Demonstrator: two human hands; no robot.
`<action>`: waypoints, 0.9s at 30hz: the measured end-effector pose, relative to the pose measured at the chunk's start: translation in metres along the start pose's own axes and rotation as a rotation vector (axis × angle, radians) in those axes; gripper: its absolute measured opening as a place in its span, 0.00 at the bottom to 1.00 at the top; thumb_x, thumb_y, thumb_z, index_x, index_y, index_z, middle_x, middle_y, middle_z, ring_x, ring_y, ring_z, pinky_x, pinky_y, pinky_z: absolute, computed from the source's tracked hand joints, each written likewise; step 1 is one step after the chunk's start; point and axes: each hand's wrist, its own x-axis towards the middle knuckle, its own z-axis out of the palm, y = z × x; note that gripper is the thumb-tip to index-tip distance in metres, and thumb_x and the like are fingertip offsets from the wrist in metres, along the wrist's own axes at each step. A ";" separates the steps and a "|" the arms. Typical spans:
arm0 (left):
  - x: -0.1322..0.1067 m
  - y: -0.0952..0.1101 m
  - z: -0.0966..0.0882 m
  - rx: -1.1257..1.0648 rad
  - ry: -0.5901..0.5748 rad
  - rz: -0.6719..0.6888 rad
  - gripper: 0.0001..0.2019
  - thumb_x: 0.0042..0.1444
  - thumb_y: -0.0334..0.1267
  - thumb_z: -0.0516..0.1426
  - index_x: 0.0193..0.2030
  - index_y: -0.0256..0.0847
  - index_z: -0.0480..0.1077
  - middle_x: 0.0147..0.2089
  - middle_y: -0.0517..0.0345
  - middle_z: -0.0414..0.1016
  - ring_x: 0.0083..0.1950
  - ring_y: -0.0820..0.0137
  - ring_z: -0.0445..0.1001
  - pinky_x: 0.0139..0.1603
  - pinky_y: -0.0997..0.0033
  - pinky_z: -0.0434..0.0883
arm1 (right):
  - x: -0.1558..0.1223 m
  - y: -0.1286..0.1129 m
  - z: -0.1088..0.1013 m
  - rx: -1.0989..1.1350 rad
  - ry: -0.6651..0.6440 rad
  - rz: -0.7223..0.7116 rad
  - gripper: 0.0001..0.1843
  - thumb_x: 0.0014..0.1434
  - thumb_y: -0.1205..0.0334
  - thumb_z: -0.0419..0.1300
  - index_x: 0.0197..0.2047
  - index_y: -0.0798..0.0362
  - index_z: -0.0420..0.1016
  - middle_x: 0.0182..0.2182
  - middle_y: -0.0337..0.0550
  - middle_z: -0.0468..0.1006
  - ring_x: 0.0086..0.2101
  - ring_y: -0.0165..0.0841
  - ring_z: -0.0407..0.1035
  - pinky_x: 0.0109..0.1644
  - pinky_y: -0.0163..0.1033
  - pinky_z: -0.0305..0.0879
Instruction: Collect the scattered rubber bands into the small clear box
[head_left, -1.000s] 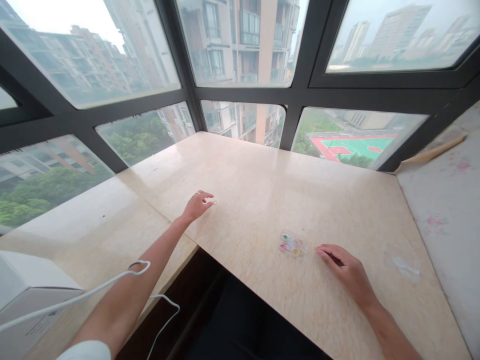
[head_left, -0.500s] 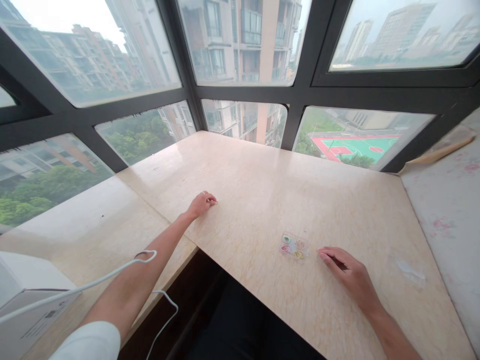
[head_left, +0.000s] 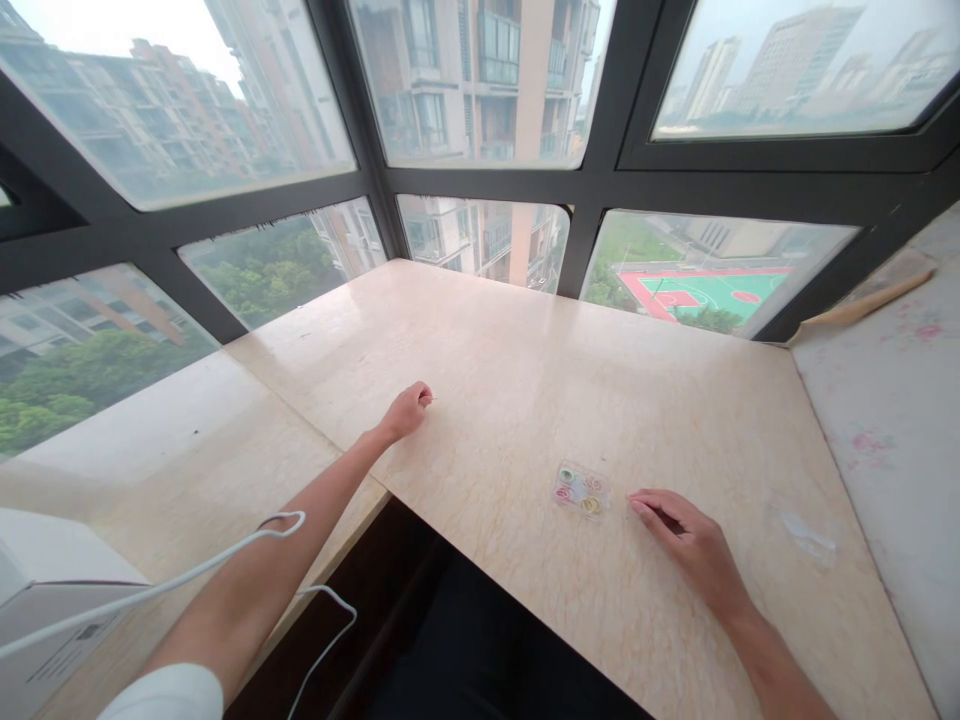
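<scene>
My left hand (head_left: 409, 410) is over the counter left of centre, its fingers curled into a pinch. A tiny pale thing shows at its fingertips, too small to name. My right hand (head_left: 688, 545) rests low over the counter, thumb and fingertips pressed together. Whatever lies between those fingertips, if anything, I cannot make out. Just left of it, apart from the fingers, lies a small clear plastic box (head_left: 582, 512) with compartments. Small coloured rings sit in it: green at the back left, pink at the front left, pale pink at the back right, yellow rings (head_left: 591, 505) at the front right.
The marbled counter (head_left: 495, 360) runs back to dark-framed windows. A clear plastic bag (head_left: 810, 535) lies at the right by the papered wall. At the left stand a white box (head_left: 60, 600) and a white cable (head_left: 187, 572) crossing before my forearm. The counter's front edge drops into a dark gap.
My left hand has turned slightly and its fingers are curled tighter. The right hand has hardly moved beside the clear box. The whole view has shifted a little.
</scene>
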 end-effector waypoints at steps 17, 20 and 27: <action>-0.035 0.164 0.054 -0.553 -0.078 0.282 0.07 0.56 0.36 0.57 0.36 0.39 0.76 0.36 0.54 0.79 0.39 0.68 0.76 0.43 0.66 0.73 | 0.000 0.001 0.002 0.033 0.007 -0.055 0.12 0.63 0.54 0.55 0.35 0.50 0.77 0.37 0.46 0.79 0.39 0.38 0.73 0.44 0.44 0.69; -0.045 0.180 0.067 -0.519 -0.089 0.329 0.06 0.57 0.35 0.57 0.34 0.40 0.76 0.35 0.55 0.79 0.36 0.68 0.76 0.40 0.67 0.73 | 0.001 0.000 0.002 0.039 0.019 -0.063 0.12 0.63 0.55 0.55 0.35 0.50 0.77 0.37 0.46 0.79 0.39 0.38 0.73 0.44 0.44 0.69; -0.063 0.202 0.087 -0.331 -0.168 0.532 0.06 0.58 0.32 0.57 0.33 0.40 0.76 0.32 0.56 0.77 0.37 0.69 0.73 0.38 0.69 0.70 | 0.003 -0.001 0.003 0.041 0.032 -0.084 0.12 0.63 0.55 0.55 0.35 0.50 0.77 0.36 0.45 0.80 0.39 0.38 0.73 0.45 0.45 0.68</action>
